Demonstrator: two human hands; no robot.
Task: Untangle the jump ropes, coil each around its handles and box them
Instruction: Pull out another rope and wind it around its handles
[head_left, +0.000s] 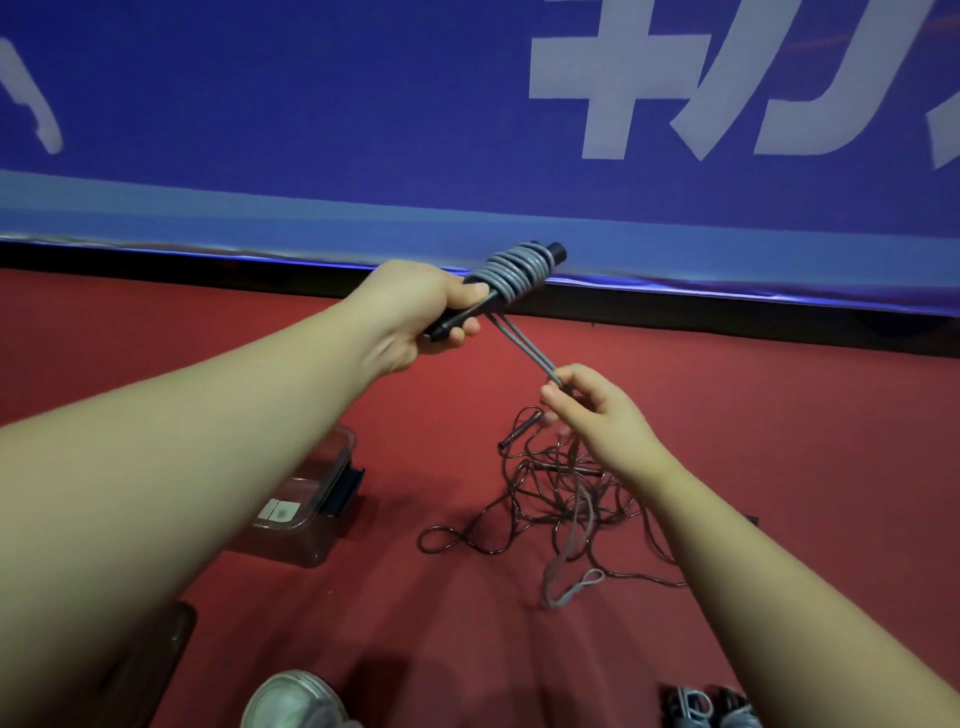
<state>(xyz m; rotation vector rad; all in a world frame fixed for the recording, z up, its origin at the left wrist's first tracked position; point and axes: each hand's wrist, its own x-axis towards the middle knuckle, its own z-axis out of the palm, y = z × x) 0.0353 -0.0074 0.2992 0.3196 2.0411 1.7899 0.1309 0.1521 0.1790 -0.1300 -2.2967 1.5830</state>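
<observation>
My left hand (415, 312) grips a pair of black handles (457, 319) held out in front of me. Several turns of grey jump rope (514, 273) are coiled around their far end. Two taut grey strands (527, 345) run from the coil down to my right hand (587, 410), which pinches them between thumb and fingers. The loose grey tail (571, 587) hangs down to the red floor. Below my right hand lies a tangle of dark jump ropes (550, 499) with black handles (519, 426) at its upper left.
A clear plastic box (306, 525) stands on the red floor under my left forearm, with a dark lid (145, 670) at the lower left. My shoe (291, 701) shows at the bottom edge. A coiled rope bundle (696, 706) lies at the bottom right. A blue banner wall (363, 104) rises behind.
</observation>
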